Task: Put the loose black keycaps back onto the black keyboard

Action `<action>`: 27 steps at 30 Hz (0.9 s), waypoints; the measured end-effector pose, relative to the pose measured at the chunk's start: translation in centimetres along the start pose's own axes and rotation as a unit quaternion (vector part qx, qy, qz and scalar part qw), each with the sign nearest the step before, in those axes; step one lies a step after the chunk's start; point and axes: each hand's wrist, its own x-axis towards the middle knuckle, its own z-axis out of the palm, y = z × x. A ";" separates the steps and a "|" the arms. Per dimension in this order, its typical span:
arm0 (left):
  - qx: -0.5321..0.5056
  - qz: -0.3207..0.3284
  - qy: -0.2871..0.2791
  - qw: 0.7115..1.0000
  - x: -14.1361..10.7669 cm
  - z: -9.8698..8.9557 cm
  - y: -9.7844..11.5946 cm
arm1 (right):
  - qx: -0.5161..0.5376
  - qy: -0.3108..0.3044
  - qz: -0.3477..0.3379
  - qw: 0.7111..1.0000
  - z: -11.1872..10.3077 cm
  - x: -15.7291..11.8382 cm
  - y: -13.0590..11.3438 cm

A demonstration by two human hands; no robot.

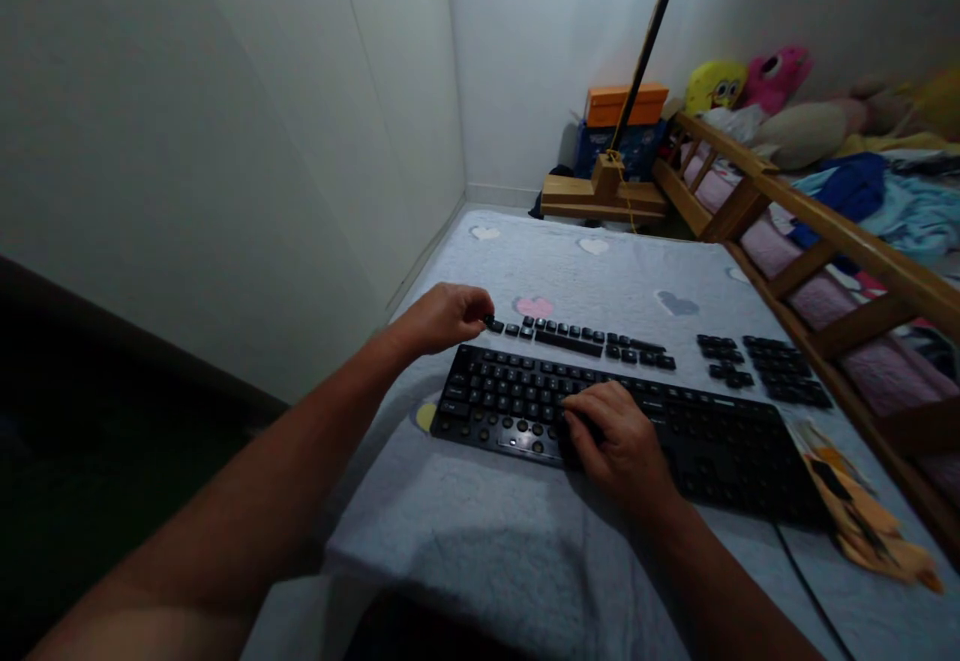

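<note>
A black keyboard (517, 396) lies across the cloth-covered surface. Its upper left rows carry keycaps, while the lowest rows and the right part show bare key sockets. Beyond it, loose black keycaps (564, 329) are laid out in rows, with a long space bar (568, 343) among them. My left hand (448, 316) is at the left end of these rows, thumb and fingers pinched on a small black keycap (489, 321). Over the middle of the keyboard, my right hand (615, 433) is closed, its fingertips at the lower rows; what they hold, if anything, is hidden.
More loose keycaps (784, 369) sit in blocks at the right. An orange cloth (874, 531) with small tools lies beside the keyboard's right end, near a cable (814, 596). A wooden bed rail (847, 206) borders the right side; a white cabinet (300, 121) stands left.
</note>
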 end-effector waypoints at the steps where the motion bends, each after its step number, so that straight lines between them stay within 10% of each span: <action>1: -0.006 0.004 0.003 1.000 -1.3 0.0 0.3 | 0.001 -0.003 -0.001 1.000 0.1 0.0 -0.1; 11: 0.047 0.098 0.039 0.993 -11.0 3.6 1.8 | 0.003 -0.001 -0.006 1.000 0.2 -0.1 0.0; 27: 0.191 0.082 0.054 0.977 -11.4 5.8 3.3 | 0.003 -0.016 -0.007 1.000 0.2 -0.3 0.1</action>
